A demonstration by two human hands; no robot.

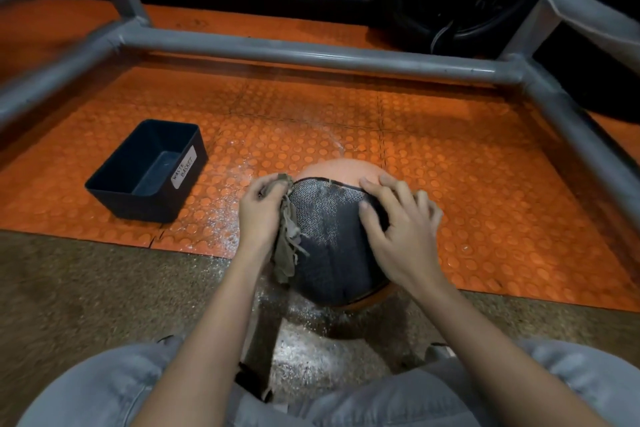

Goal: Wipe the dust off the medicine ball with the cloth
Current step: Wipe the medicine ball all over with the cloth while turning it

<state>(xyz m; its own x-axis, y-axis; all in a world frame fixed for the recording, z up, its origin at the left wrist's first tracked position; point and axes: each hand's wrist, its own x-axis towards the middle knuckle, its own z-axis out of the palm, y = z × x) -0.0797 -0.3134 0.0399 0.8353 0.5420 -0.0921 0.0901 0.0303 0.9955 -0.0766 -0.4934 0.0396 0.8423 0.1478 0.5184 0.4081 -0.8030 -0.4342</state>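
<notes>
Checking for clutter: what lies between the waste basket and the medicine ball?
Head view: from the waste basket, dust-speckled orange mat, then the left hand holding the cloth against the medicine ball.

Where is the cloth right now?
In the head view the cloth hangs from the left hand against the left side of the medicine ball, with the black bin farther left.

Gym floor: orange studded rubber tiles (450,156), grey steel tube frame (311,54), medicine ball (329,246).

head cam | looks forward-down | close over hands (332,222)
</notes>
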